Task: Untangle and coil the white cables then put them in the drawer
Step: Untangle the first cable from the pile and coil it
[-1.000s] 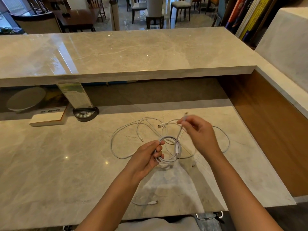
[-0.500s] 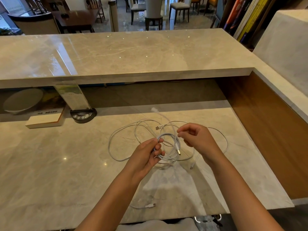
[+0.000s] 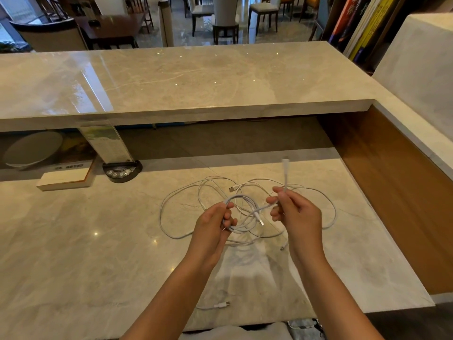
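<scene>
Several white cables [image 3: 186,192] lie tangled in loose loops on the lower marble desk [image 3: 73,241]. My left hand [image 3: 215,224] pinches a small coil of white cable [image 3: 245,207] held just above the desk. My right hand [image 3: 294,212] grips the free end of that cable, whose plug [image 3: 285,165] sticks straight up above my fingers. A short cable end with a USB plug [image 3: 221,305] lies near the desk's front edge, between my forearms. No drawer is in view.
A raised marble counter [image 3: 196,77] runs across the back. Under it at the left stand a black base with buttons [image 3: 121,171] holding an acrylic sign [image 3: 105,141], a white box [image 3: 66,179] and a round plate [image 3: 31,149]. A wooden panel [image 3: 392,192] walls the right side.
My right hand drew the cable end out to the right and turned it, so the plug now points up. My left hand kept its hold on the coil.
</scene>
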